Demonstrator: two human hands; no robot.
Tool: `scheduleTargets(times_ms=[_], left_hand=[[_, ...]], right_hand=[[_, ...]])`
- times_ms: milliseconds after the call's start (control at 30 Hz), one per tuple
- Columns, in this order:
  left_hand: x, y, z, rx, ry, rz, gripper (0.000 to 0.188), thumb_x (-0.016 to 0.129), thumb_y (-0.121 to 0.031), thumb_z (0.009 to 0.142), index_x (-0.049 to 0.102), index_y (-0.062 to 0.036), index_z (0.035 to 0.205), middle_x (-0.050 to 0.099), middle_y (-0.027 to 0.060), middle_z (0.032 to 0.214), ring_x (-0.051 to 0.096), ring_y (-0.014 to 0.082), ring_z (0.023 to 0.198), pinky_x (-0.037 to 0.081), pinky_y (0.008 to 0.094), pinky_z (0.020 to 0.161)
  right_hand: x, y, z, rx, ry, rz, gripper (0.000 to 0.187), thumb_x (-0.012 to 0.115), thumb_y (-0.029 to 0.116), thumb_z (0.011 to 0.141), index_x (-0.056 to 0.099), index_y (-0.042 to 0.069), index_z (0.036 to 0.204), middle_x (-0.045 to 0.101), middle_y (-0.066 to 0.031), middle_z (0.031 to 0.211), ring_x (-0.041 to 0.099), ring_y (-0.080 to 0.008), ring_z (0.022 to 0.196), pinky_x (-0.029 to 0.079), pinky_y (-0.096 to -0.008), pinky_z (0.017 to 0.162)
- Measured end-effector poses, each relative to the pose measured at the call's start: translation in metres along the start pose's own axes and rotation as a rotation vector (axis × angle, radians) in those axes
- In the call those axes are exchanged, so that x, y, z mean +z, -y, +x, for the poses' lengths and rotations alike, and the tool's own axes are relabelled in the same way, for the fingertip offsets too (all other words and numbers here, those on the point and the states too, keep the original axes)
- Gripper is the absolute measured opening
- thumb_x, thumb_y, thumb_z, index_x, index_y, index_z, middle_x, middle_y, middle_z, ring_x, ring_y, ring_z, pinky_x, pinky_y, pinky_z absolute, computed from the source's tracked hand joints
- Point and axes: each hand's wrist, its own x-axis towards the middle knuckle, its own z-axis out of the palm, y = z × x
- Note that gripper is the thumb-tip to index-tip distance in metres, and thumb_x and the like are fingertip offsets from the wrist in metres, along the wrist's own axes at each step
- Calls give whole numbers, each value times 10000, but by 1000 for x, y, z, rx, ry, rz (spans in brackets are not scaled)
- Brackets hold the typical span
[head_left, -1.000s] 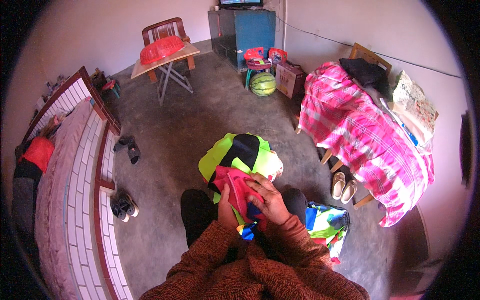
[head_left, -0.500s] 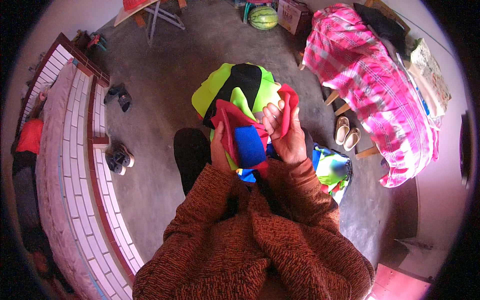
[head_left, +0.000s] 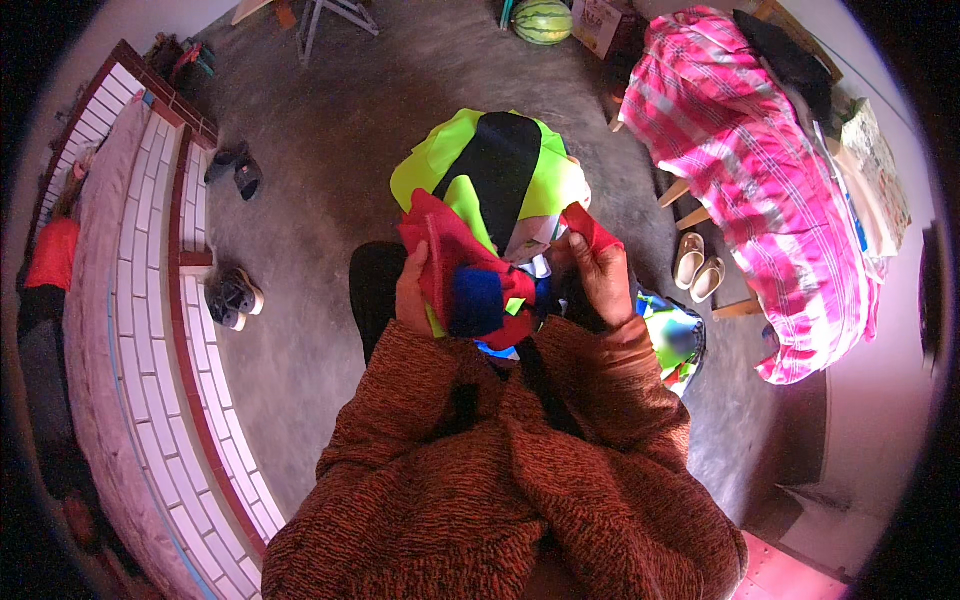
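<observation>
My left hand [head_left: 413,292] grips a bunch of red cloth pieces [head_left: 436,235], with a blue piece of cloth [head_left: 477,302] lying against them. Off to the right, my right hand [head_left: 603,280] is closed on a small red cloth piece [head_left: 592,229], pinched between thumb and fingers and apart from the bunch. Beyond both hands, a pile of neon-yellow and black fabric [head_left: 500,165] rests in front of my lap. What lies under the pile is hidden.
A bag of colourful cloth [head_left: 670,335] stands by my right side. Right of it are beige shoes [head_left: 698,268] and a seat draped in pink plaid [head_left: 740,190]. Dark shoes [head_left: 236,298] sit by the white-brick platform [head_left: 150,340] at left. A watermelon [head_left: 542,21] lies far off.
My right hand has turned from palm-up with spread fingers to a pinch on the small red piece, moving slightly right. My left hand and its bunch have shifted a little left.
</observation>
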Motion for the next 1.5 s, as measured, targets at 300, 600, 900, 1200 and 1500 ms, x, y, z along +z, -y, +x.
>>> scheduleTargets(times_ms=[300,600,900,1200,1500], left_hand=[[-1,-16,-1,68,-81,56,579,413,-465,888,360,-48,1286,568,236,1037,601,356,857,523,481,700],[-17,-23,-1,98,-101,41,599,406,-477,890,344,-46,1302,546,249,1088,585,362,906,502,485,764],[-12,-25,6,75,-139,70,607,421,-485,880,356,-45,1292,555,246,1075,589,369,890,509,499,742],[-14,-23,8,86,-157,64,624,441,-498,861,364,-45,1283,559,243,1052,589,371,884,513,506,716],[-29,-22,9,45,-78,4,648,428,-494,859,341,-28,1300,538,244,1103,557,393,966,471,521,820]], right_hand=[[0,-25,50,-236,12,-305,533,560,27,828,391,68,1332,569,-19,1064,532,-109,876,429,-246,811],[5,-29,57,136,424,89,771,703,219,737,289,5,1352,367,-89,1356,342,-210,1255,251,-340,1045],[-8,-64,65,168,-102,225,336,580,181,858,545,32,1157,600,-42,1034,572,-143,904,453,-305,814],[-4,-2,128,17,-104,535,408,622,-39,762,492,62,1135,596,-39,1012,577,-164,892,507,-298,714],[-4,-54,107,464,-56,395,780,629,-9,759,211,163,1395,589,-97,996,616,-200,708,530,-277,528]])
